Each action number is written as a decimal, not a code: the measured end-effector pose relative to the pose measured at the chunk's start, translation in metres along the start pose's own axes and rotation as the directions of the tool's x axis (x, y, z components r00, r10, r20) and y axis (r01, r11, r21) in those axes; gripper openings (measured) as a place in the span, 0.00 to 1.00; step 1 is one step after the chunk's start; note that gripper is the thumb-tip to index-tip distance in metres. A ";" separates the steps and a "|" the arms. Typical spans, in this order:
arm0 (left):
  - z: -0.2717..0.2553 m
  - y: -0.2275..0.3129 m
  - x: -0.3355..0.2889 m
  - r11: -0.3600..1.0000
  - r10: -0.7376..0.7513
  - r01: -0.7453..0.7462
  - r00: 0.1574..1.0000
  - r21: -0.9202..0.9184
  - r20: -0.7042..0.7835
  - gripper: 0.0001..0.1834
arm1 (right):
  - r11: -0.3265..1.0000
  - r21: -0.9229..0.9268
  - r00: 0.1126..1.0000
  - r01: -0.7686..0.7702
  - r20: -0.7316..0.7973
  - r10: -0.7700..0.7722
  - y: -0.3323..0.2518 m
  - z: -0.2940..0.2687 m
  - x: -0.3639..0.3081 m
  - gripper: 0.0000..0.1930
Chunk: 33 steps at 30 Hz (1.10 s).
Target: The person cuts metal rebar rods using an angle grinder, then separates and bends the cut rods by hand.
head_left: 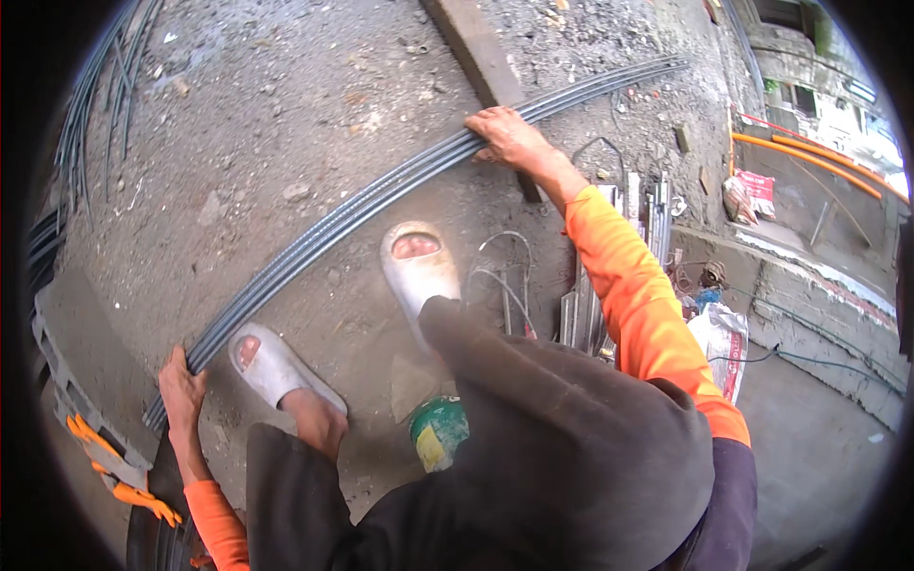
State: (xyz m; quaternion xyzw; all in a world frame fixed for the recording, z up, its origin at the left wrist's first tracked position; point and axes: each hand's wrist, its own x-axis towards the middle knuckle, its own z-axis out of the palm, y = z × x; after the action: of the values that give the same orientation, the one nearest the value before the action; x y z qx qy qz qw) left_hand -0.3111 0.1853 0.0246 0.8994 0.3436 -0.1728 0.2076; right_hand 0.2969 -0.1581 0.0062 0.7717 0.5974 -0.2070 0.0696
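Note:
A bundle of several thin grey steel rebars (352, 202) stretches diagonally before me, from lower left to upper right. My left hand (181, 385) is closed round it close to its near left end. Farther along, toward the far right end, my right hand (509, 141) grips the same bundle, fingers wrapped over the bars. Just beyond my right hand the bars cross above a wooden beam (481, 57); whether they touch it I cannot tell. Below the bundle are my feet in pale slippers (424, 276).
More rebars (95, 114) lie at the far left. Concrete blocks (90, 357) stand at left, with orange gloves (143, 500) on them. A green can (440, 428) is by my legs. Metal pieces (581, 309), a white sack (728, 343) and a low concrete wall (819, 319) are at right.

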 end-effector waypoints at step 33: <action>-0.020 0.042 -0.158 0.564 -0.517 0.155 0.832 -0.811 -0.200 0.41 | -0.846 0.484 0.974 0.225 -0.093 0.206 -0.202 -0.123 -0.130 0.47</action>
State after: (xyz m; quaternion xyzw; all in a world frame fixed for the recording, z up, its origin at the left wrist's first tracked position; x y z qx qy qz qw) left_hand -0.3903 0.0802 0.1240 0.6534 0.5884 0.1489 0.4524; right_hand 0.1077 -0.1748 0.1980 0.2750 -0.0246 -0.5413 -0.7942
